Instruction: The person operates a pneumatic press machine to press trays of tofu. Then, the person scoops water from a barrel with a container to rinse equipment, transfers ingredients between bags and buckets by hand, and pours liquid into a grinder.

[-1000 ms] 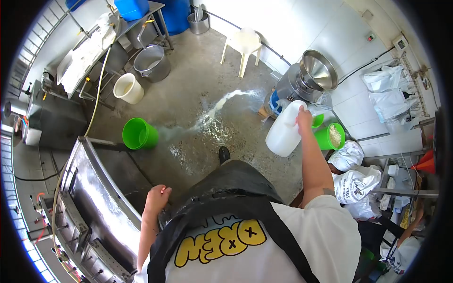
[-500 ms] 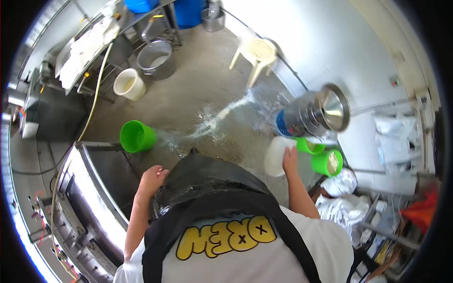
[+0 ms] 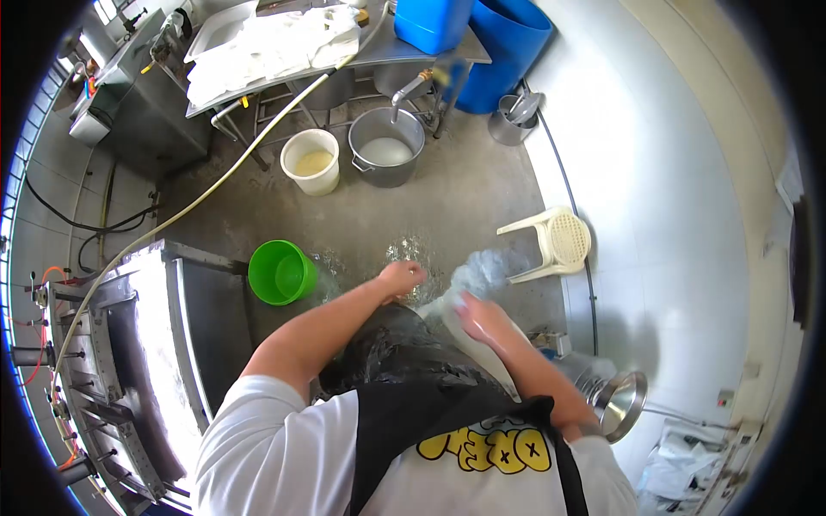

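My right hand (image 3: pixel 483 320) is blurred and curls at the top of a whitish translucent plastic container (image 3: pixel 476 351), low in front of my black apron (image 3: pixel 387 348). My forearm hides part of it, and its exact shape is hard to make out. My left hand (image 3: pixel 402 279) is held out over the wet floor, its fingers curled in with nothing showing in them. A bright green bucket (image 3: pixel 282 273) stands on the floor left of that hand. Whitish-blue liquid (image 3: pixel 486 268) lies on the floor just beyond my right hand.
Ahead stand a cream bucket (image 3: pixel 310 163) with yellowish contents and a grey pot (image 3: pixel 387 148) holding whitish liquid. A hose (image 3: pixel 211 187) crosses from the metal table (image 3: pixel 340 62). A cream plastic chair (image 3: pixel 564 241) lies by the right wall, near a steel funnel-topped machine (image 3: pixel 621 406).
My view has turned to the right. My right hand has come inward in front of the apron with the container, and my left hand has moved forward and inward.
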Demonstrator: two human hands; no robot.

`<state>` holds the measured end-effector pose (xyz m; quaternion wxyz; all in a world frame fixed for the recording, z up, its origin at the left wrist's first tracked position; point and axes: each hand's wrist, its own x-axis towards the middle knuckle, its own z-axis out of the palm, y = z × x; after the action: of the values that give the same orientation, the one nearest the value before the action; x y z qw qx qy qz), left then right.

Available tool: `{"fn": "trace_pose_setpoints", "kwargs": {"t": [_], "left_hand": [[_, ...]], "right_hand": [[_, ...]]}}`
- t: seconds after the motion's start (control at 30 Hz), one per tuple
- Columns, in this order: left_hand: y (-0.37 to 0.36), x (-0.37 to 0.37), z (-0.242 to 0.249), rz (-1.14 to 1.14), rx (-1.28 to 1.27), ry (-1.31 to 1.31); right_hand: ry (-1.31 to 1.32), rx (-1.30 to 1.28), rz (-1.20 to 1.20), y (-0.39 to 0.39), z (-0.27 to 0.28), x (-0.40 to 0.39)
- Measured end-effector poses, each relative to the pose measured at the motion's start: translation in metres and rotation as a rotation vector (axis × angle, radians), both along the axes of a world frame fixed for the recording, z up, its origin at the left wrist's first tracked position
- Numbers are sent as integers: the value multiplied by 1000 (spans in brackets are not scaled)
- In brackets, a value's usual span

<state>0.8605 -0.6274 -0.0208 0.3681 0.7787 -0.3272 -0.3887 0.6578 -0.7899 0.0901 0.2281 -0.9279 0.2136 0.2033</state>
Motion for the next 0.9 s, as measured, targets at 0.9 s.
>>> {"fn": "trace_pose_setpoints", "kwargs": {"t": [0.9], "left_hand": [[-160,289,-24,784,461,278]], "right_hand": [[-387,297,-907,-468,-72,118]]}}
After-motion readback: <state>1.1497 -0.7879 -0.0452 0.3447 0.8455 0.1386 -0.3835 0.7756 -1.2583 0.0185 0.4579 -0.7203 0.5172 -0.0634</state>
